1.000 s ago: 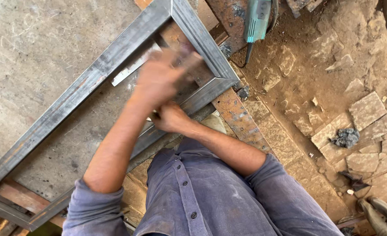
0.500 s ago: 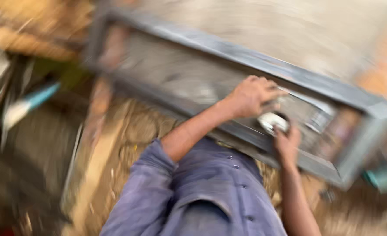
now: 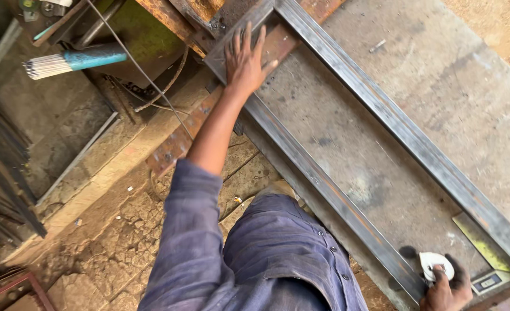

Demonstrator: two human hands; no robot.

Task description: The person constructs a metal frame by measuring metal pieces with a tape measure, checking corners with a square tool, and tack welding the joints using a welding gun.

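Soft, even daylight fills the scene, brightest on the pale grey concrete slab (image 3: 416,115) at upper right. The left edge sinks into dim shadow. Focus is sharp throughout, with mild wide-angle stretching at the borders and no glare.

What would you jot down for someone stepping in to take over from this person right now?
Left hand: flat, fingers spread, pressing on the corner of the steel frame.
Right hand: closed on a small white tape measure at the frame's near rail, beside a yellow square.
Frame lies on the concrete slab. A bundle of welding rods lies to the left.
No weld is visible at that corner; measuring looks under way.
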